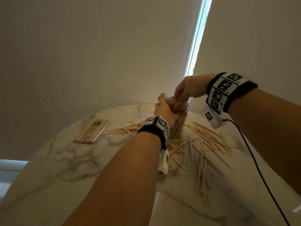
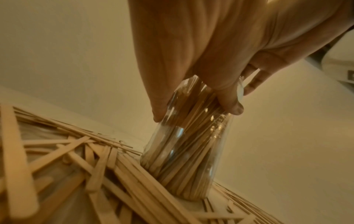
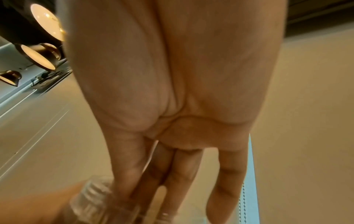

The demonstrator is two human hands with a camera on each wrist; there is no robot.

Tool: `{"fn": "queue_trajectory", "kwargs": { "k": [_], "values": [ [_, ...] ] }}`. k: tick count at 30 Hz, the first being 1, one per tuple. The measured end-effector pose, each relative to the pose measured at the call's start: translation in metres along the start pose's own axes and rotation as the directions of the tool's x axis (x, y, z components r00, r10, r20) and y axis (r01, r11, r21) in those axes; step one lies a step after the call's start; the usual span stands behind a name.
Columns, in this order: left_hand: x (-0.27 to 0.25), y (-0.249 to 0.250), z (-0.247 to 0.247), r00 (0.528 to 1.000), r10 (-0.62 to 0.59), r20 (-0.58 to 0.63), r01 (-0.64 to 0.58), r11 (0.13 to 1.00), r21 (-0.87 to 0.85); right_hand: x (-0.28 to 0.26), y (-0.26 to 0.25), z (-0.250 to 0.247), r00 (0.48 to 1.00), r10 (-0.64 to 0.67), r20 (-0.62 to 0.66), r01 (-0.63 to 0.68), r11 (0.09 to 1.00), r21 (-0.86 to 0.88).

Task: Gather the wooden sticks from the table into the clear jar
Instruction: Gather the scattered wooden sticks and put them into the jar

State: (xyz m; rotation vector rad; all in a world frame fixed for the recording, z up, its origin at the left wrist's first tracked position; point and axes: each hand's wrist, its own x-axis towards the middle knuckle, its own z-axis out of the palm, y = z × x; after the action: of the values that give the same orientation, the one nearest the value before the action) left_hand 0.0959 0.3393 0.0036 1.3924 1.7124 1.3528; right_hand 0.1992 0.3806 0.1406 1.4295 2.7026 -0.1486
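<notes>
The clear jar (image 1: pixel 184 107) stands upright on the marble table (image 1: pixel 78 162), packed with upright wooden sticks. My left hand (image 1: pixel 164 110) grips its side, thumb and fingers wrapped round the wall; the left wrist view shows that hand (image 2: pixel 197 112) on the jar (image 2: pixel 184 151). Above it, my right hand (image 1: pixel 180 98) reaches down with straight fingers into the jar's mouth. In the right wrist view the right hand (image 3: pixel 149 194) dips past the ribbed rim of the jar (image 3: pixel 90 201), and no stick shows between its fingers. Loose sticks (image 1: pixel 210 141) lie scattered round the jar's base, and more sticks (image 2: pixel 76 159) fill the left wrist view.
A wrapped packet of sticks (image 1: pixel 92 132) lies at the table's far left. A black cable (image 1: pixel 254 157) runs from my right wrist across the table's right side. The round table edge curves down the left. Roller blinds and a bead cord (image 1: pixel 195 38) hang behind the table.
</notes>
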Motion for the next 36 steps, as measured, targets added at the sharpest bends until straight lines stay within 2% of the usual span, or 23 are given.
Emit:
{"fn": "queue_trajectory", "kwargs": {
  "k": [3, 4, 6, 8, 9, 12, 14, 15, 17, 19, 20, 21, 22, 23, 24, 25, 26, 28, 31, 34, 36],
  "values": [
    [0.000, 0.001, 0.000, 1.000, -0.003, 0.001, 0.003, 1.000, -0.013, 0.005, -0.007, 0.004, 0.997, 0.075, 0.005, -0.074, 0.988, -0.136],
    [0.000, 0.001, 0.000, 1.000, -0.006, 0.003, 0.006, 1.000, -0.017, 0.006, -0.010, 0.005, 0.994, 0.107, 0.014, -0.104, 0.984, -0.143],
    [0.000, 0.001, 0.001, 1.000, -0.006, 0.003, 0.006, 1.000, -0.010, 0.001, -0.016, 0.004, 0.989, 0.142, 0.047, -0.139, 0.989, -0.047],
    [0.000, 0.000, 0.000, 1.000, 0.003, 0.000, -0.003, 1.000, 0.001, 0.000, -0.019, -0.001, 0.992, 0.105, 0.077, -0.108, 0.993, 0.044],
    [0.001, 0.000, 0.000, 1.000, 0.006, 0.003, -0.006, 1.000, 0.004, -0.001, -0.019, -0.002, 0.993, 0.089, 0.076, -0.092, 0.995, 0.037],
    [0.002, 0.000, 0.000, 1.000, 0.004, 0.010, -0.005, 1.000, 0.024, -0.003, -0.017, 0.006, 0.994, 0.100, 0.051, -0.094, 0.989, -0.118],
    [0.002, 0.001, 0.000, 1.000, 0.003, 0.017, -0.003, 1.000, 0.027, -0.007, -0.014, 0.017, 0.996, 0.063, 0.058, -0.056, 0.992, -0.110],
    [0.003, 0.001, 0.000, 1.000, -0.001, 0.021, 0.000, 1.000, 0.019, -0.010, -0.010, 0.022, 0.999, 0.025, 0.021, -0.024, 0.999, -0.046],
    [0.004, 0.002, -0.001, 0.999, -0.014, 0.032, 0.014, 1.000, -0.005, -0.020, -0.002, 0.029, 0.984, -0.019, -0.175, 0.040, 0.993, 0.114],
    [0.004, 0.002, -0.001, 0.999, -0.027, 0.036, 0.027, 0.999, -0.019, -0.035, 0.008, 0.038, 0.900, 0.016, -0.436, 0.090, 0.971, 0.221],
    [0.002, 0.003, -0.002, 0.999, -0.035, 0.037, 0.036, 0.999, -0.023, -0.046, 0.010, 0.043, 0.850, 0.056, -0.524, 0.089, 0.965, 0.248],
    [0.001, 0.005, -0.004, 0.998, -0.047, 0.045, 0.048, 0.998, -0.027, -0.058, 0.012, 0.050, 0.828, 0.099, -0.552, 0.057, 0.964, 0.259],
    [-0.001, 0.008, -0.007, 0.995, -0.066, 0.069, 0.067, 0.998, -0.017, -0.068, 0.015, 0.058, 0.846, 0.135, -0.516, 0.002, 0.966, 0.257],
    [-0.003, 0.011, -0.011, 0.989, -0.103, 0.103, 0.102, 0.995, 0.020, -0.078, 0.018, 0.068, 0.892, 0.167, -0.420, -0.070, 0.969, 0.236],
    [-0.006, 0.013, -0.017, 0.980, -0.146, 0.138, 0.135, 0.987, 0.082, -0.086, 0.021, 0.079, 0.937, 0.205, -0.284, -0.148, 0.967, 0.208],
    [-0.010, 0.014, -0.024, 0.972, -0.179, 0.153, 0.153, 0.974, 0.170, -0.094, 0.023, 0.090, 0.958, 0.250, -0.144, -0.223, 0.958, 0.178],
    [-0.013, 0.014, -0.033, 0.966, -0.206, 0.156, 0.156, 0.946, 0.285, -0.101, 0.023, 0.100, 0.957, 0.289, -0.029, -0.282, 0.949, 0.141],
    [-0.023, 0.010, -0.050, 0.959, -0.242, 0.147, 0.138, 0.853, 0.503, -0.113, 0.021, 0.117, 0.938, 0.330, 0.104, -0.332, 0.943, 0.003],
    [-0.039, 0.002, -0.074, 0.944, -0.284, 0.167, 0.097, 0.725, 0.681, -0.122, 0.016, 0.133, 0.912, 0.352, 0.209, -0.314, 0.929, -0.195],
    [-0.068, 0.000, -0.090, 0.911, -0.360, 0.202, 0.076, 0.626, 0.776, -0.127, 0.010, 0.139, 0.911, 0.350, 0.216, -0.310, 0.930, -0.198],
    [-0.096, 0.002, -0.095, 0.867, -0.427, 0.259, 0.025, 0.555, 0.832, -0.132, 0.005, 0.136, 0.919, 0.324, 0.224, -0.297, 0.943, -0.149]
  ]
}}
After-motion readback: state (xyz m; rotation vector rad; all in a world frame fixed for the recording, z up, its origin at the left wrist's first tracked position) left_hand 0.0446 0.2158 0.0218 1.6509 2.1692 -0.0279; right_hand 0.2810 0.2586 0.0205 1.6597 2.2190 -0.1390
